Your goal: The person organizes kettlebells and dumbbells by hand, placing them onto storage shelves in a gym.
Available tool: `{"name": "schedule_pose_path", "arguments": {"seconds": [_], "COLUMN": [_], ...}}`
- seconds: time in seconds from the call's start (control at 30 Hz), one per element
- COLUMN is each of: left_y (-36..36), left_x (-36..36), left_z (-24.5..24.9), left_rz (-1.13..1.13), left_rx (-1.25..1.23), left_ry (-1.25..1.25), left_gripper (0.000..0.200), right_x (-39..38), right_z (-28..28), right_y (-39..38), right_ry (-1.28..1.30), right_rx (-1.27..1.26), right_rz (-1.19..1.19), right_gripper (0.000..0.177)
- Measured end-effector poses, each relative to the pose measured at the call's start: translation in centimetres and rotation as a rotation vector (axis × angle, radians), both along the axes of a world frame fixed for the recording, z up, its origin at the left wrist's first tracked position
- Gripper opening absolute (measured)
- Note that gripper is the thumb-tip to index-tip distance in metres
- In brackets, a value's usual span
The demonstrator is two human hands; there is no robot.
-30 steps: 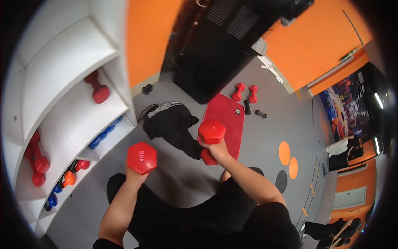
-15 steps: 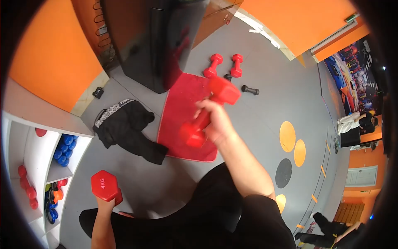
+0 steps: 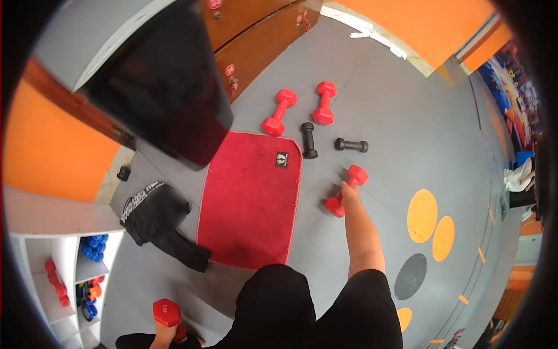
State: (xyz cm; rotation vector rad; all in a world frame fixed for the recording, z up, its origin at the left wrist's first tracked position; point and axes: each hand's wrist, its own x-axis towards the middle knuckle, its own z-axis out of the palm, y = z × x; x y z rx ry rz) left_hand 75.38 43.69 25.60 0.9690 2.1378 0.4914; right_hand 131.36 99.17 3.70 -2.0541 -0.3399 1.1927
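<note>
Looked down on a grey floor (image 3: 372,87), most of the view taken up by it. Saw a large black unit (image 3: 163,87) at the floor's far left edge, with its lower corner over the far left corner of a red mat (image 3: 250,203). Found a white shelf unit (image 3: 35,279) at the floor's near left corner, with blue weights (image 3: 93,247) and red weights (image 3: 57,284) in separate compartments. Noted a crumpled black garment (image 3: 160,224) on the floor just beside the mat's left edge. Counted two orange dots (image 3: 422,215) and one black dot (image 3: 410,276) painted on the floor toward its right edge. Spotted two loose red dumbbells (image 3: 279,112) side by side beyond the mat's far edge. Spotted two small black dumbbells (image 3: 308,140) near the mat's far right corner, one just beside the mat's edge.

Gripped a slanted red dumbbell (image 3: 356,175) in the right hand (image 3: 349,191), fingers closed round the handle. Held it low over the floor just off the mat's right edge, contact with the floor impossible to tell. Gripped a hexagonal red dumbbell (image 3: 167,312) in the left hand (image 3: 165,330), likewise closed, over the floor's near edge beside the shelf unit and well apart from the slanted one.
</note>
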Motion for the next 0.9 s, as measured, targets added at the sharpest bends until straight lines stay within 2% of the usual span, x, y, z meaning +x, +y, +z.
{"name": "schedule_pose_path", "arguments": {"seconds": [0.03,0.07,0.13,0.17,0.23,0.33,0.37,0.43,0.47,0.53,0.57,0.63,0.7,0.77,0.9], "left_y": [0.0,-0.1,0.2,0.9,5.4,15.1,18.0,22.1,24.3,31.6,35.8,42.5,48.7,53.8,60.0], "left_x": [0.1,0.0,-1.0,-1.0,0.8,4.7,5.7,6.2,6.7,10.3,12.9,16.6,20.7,25.2,31.2], "left_z": [-0.3,-1.0,-1.8,-1.6,-0.2,1.0,0.8,-2.8,-4.5,-5.6,-5.2,-7.3,-9.4,-9.9,-15.6], "left_rz": [0.023,0.028,-0.002,-0.013,0.020,0.065,0.068,0.028,-0.138,-0.389,-0.471,-0.625,-0.822,-0.976,-1.337], "left_rx": [-0.055,-0.062,-0.147,-0.180,-0.233,-0.163,-0.175,-0.162,-0.109,-0.020,0.004,-0.041,-0.140,-0.120,-0.023], "left_ry": [-0.015,0.041,0.065,0.060,0.018,-0.143,-0.200,-0.199,-0.058,0.038,-0.004,-0.008,0.133,0.236,0.478], "left_gripper": [0.017,0.017,0.017,0.017,0.018,0.018,0.018,0.019,0.022,0.030,0.035,0.034,0.026,0.017,0.015], "right_x": [0.9,1.0,1.1,0.0,0.4,-0.5,-0.4,-0.9,-1.0,-1.1,-1.1,-1.1,-1.2,-1.2,-1.3], "right_z": [-2.3,-3.5,-3.6,-0.9,-1.1,1.9,2.2,2.6,3.1,3.1,3.0,2.8,2.4,2.0,2.2], "right_y": [-0.1,0.2,-0.8,-1.0,-0.9,-1.7,-1.3,-0.6,-0.6,-0.5,-0.6,-0.5,-0.4,-0.4,0.0], "right_ry": [-0.100,-0.075,-0.595,-0.510,-0.459,-0.503,-0.501,-0.471,-0.458,-0.460,-0.462,-0.474,-0.493,-0.476,-0.482], "right_rx": [-0.045,-0.065,-0.023,-0.099,-0.176,-0.091,-0.093,-0.249,-0.231,-0.212,-0.196,-0.205,-0.210,-0.148,-0.157], "right_rz": [0.089,0.078,0.492,0.439,0.415,0.301,0.303,0.335,0.350,0.349,0.340,0.323,0.310,0.287,0.282], "right_gripper": [0.017,0.017,0.044,0.052,0.052,0.047,0.047,0.050,0.047,0.045,0.044,0.043,0.043,0.042,0.041]}}
